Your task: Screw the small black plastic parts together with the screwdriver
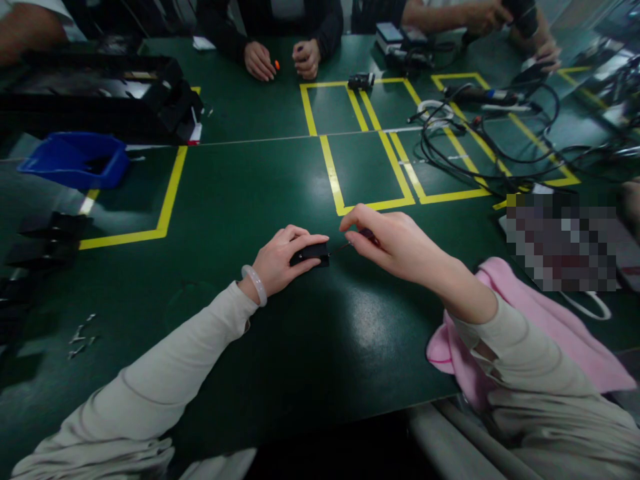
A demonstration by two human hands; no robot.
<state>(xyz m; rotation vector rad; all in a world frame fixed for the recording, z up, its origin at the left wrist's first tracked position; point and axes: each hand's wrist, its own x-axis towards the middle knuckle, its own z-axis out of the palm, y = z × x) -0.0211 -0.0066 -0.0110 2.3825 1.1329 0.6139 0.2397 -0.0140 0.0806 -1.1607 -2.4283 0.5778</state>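
My left hand [280, 261] grips a small black block-shaped part [315, 252] that lies on the green table, thumb on the near side and fingers along the far side. My right hand [385, 241] is closed round the dark red handle of a screwdriver [369, 236]. Its thin shaft points left at the right end of the black part. Whether the tip touches a small screw there is too small to tell. The palm hides part of the handle.
Small screws [80, 339] lie at the left. A blue bin [80, 160] and long black housings [100, 100] stand behind them. Black cables [480, 160] coil at the back right, and a pink cloth [540, 320] lies under my right forearm. Other people's hands [260, 61] rest across the table.
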